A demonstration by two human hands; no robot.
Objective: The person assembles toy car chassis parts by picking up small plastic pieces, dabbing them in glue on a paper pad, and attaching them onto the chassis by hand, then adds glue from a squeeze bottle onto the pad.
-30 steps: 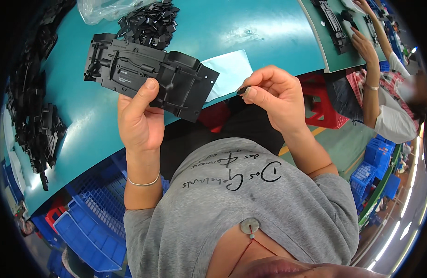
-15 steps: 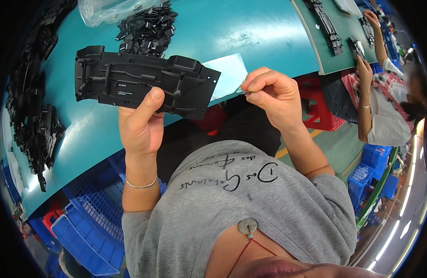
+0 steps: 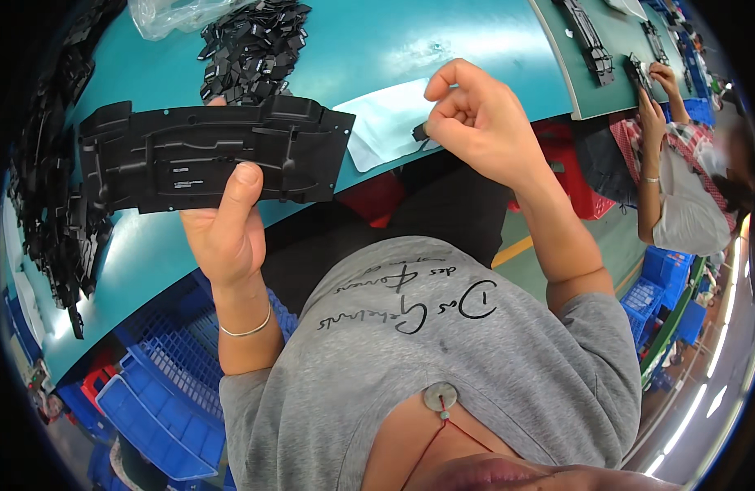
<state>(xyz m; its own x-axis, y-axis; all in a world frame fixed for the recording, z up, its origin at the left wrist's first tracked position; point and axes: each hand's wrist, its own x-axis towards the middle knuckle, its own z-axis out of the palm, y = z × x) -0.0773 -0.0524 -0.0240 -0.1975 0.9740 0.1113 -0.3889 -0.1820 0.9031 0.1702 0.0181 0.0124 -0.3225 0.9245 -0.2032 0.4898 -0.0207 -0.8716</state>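
Observation:
My left hand (image 3: 230, 233) grips a black plastic chassis plate (image 3: 201, 151), like the underbody of a toy car, by its near edge. The thumb presses on its ribbed, moulded face, and the other fingers are mostly hidden behind it. To the right of the plate, my right hand (image 3: 488, 123) pinches a small black plastic piece (image 3: 419, 132) between thumb and fingertip. That piece hangs over a white sheet (image 3: 373, 131) at the table's near edge; whether it touches the sheet I cannot tell.
Small black pieces (image 3: 250, 53) form a heap beyond the plate, beside a clear plastic bag (image 3: 181, 16). Many black chassis parts (image 3: 62, 229) are piled along the left of the teal table (image 3: 369, 49). Blue crates (image 3: 160, 409) stand lower left. At right, a co-worker's hands (image 3: 654, 119) handle another part.
The chassis plate has shifted left in my left hand and lies more level. My right hand has moved up slightly, and the black piece in its pinch now shows clearly.

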